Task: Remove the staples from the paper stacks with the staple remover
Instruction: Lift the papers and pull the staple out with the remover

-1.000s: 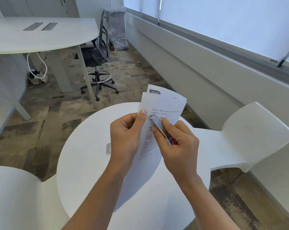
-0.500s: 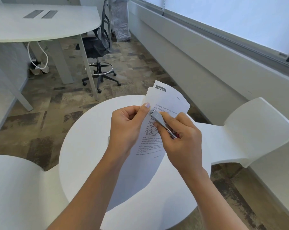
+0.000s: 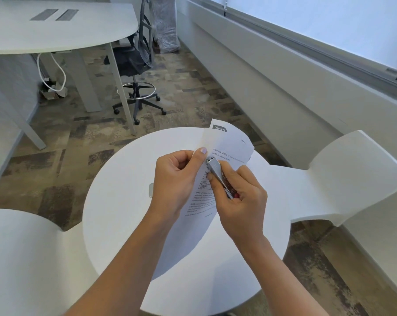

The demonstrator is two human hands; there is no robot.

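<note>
With the left hand [image 3: 177, 179] pinching the paper stack [image 3: 230, 142] above the middle of the round table [image 3: 115, 213] and the right hand [image 3: 241, 201] curled round the staple remover [image 3: 217, 173], seat its tip flat beside the left thumb, then lever gently to avoid tearing.

Moved the remover [image 3: 217, 172] tip close beside the left hand [image 3: 176, 181] thumb; shifted the right hand [image 3: 241, 204] slightly leftward with it; tilted the paper [image 3: 231, 142] a little more rightward.
</note>
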